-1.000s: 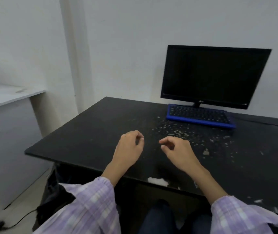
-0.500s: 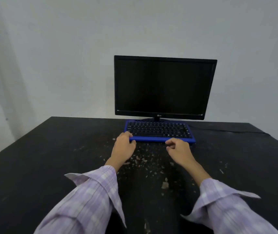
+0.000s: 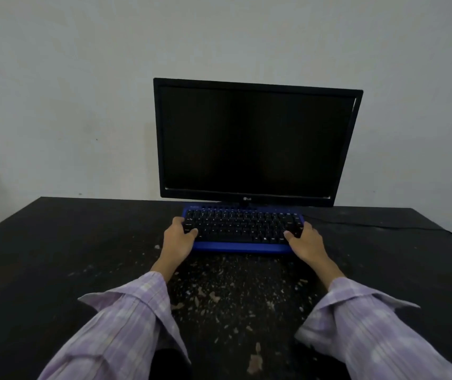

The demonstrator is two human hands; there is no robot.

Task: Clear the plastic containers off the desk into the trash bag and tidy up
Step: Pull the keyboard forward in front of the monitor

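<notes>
Pale flecks of debris (image 3: 214,297) are lying scattered on the black desk (image 3: 54,256) between two checked sleeves. Beyond them, the left hand (image 3: 178,237) is gripping the left end of a blue keyboard (image 3: 242,229), thumb on the keys, and the right hand (image 3: 305,241) is gripping the right end likewise, though the fingers underneath are hidden. A dark monitor (image 3: 256,141) is standing just behind
</notes>
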